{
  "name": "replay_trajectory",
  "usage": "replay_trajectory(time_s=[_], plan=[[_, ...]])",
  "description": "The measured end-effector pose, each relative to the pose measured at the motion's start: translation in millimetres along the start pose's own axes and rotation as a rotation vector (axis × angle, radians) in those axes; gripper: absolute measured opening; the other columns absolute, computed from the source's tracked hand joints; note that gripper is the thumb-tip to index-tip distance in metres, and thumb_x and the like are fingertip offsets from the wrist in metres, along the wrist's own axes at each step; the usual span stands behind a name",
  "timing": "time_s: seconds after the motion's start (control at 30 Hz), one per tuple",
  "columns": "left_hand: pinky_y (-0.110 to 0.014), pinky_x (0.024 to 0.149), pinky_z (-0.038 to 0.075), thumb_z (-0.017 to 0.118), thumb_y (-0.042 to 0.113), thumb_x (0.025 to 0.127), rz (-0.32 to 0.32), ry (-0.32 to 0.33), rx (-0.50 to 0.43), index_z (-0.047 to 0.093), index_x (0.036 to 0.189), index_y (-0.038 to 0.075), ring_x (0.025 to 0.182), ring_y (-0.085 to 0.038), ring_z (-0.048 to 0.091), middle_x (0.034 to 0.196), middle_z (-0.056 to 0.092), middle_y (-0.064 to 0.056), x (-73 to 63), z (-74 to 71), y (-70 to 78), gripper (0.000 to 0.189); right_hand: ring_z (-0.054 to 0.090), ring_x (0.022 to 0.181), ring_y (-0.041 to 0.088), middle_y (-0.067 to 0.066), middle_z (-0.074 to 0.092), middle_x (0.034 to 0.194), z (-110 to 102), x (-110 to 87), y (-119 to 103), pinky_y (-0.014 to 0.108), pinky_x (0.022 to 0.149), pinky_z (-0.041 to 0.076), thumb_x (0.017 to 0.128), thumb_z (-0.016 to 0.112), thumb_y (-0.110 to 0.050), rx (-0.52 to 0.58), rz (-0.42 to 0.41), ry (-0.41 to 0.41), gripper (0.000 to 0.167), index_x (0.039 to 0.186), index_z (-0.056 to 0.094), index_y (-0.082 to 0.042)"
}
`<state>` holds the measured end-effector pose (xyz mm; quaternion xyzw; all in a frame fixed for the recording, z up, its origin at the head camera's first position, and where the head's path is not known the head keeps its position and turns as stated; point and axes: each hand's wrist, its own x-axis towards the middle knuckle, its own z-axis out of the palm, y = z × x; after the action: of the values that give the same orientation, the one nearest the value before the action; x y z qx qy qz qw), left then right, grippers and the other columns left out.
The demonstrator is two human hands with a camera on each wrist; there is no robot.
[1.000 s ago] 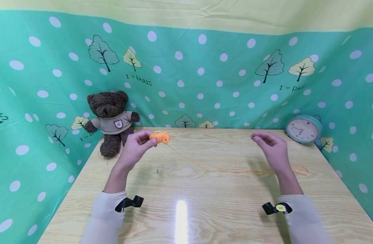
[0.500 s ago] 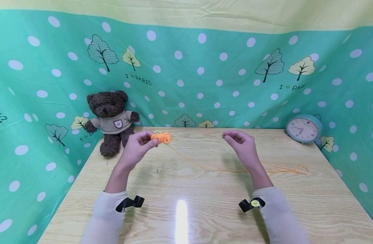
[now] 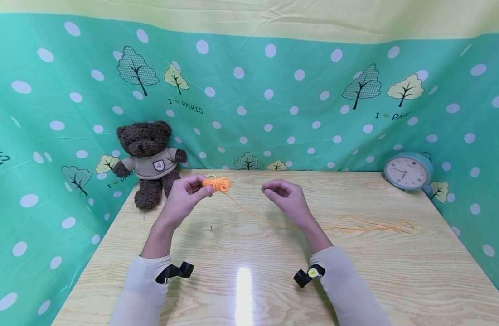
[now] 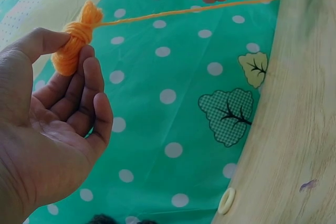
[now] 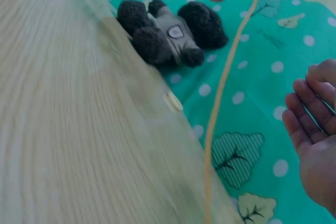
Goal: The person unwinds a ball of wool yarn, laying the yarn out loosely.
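My left hand pinches a small wound bundle of orange yarn between thumb and fingers, above the table. In the left wrist view the bundle is tied round its middle. One yarn strand runs from it down to the right, passing behind my right forearm. My right hand hovers to the right of the bundle, apart from it. Its fingers are loosely bent, with nothing between them. The loose yarn end lies in loops on the table at the right.
A brown teddy bear in a grey shirt sits at the back left. A teal alarm clock stands at the back right. A pale yellow ring lies near the table's back edge. A dotted green curtain surrounds the table.
My right hand has moved left across the table towards the yarn bundle, away from the clock side. My left hand and the bundle have barely moved.
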<state>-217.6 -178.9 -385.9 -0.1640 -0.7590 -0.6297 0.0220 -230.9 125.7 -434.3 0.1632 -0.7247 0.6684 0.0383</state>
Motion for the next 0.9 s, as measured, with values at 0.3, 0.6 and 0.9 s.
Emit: replay_trajectory(time_s=[0.3, 0.6, 0.9], plan=[[-0.020, 0.076, 0.057, 0.068, 0.008, 0.099, 0.004, -0.001, -0.001, 0.066, 0.109, -0.005, 0.082, -0.008, 0.066, 0.090, 0.070, 0.010, 0.2, 1.1, 2.1, 0.017, 0.071, 0.103, 0.010, 0.016, 0.075, 0.115, 30.8, -2.2, 6.3, 0.023, 0.091, 0.059, 0.097, 0.073, -0.010, -0.004, -0.009, -0.109, 0.018, 0.113, 0.074, -0.004], [-0.020, 0.075, 0.056, 0.067, 0.005, 0.099, 0.016, 0.009, -0.019, 0.065, 0.108, -0.009, 0.081, -0.007, 0.066, 0.088, 0.070, 0.010, 1.5, 3.2, 3.7, 0.017, 0.070, 0.102, 0.011, 0.014, 0.075, 0.112, 46.6, -8.9, 11.9, 0.023, 0.092, 0.057, 0.097, 0.072, -0.008, -0.018, 0.003, -0.179, 0.017, 0.113, 0.074, -0.003], [-0.020, 0.076, 0.057, 0.069, 0.007, 0.099, 0.013, 0.009, -0.016, 0.067, 0.106, -0.001, 0.083, -0.007, 0.066, 0.086, 0.069, 0.009, 0.3, 2.7, 0.9, 0.011, 0.069, 0.097, 0.013, 0.008, 0.077, 0.102, 48.8, -11.2, 10.2, 0.025, 0.088, 0.056, 0.098, 0.072, -0.014, -0.064, 0.019, -0.165, 0.010, 0.104, 0.077, -0.008]])
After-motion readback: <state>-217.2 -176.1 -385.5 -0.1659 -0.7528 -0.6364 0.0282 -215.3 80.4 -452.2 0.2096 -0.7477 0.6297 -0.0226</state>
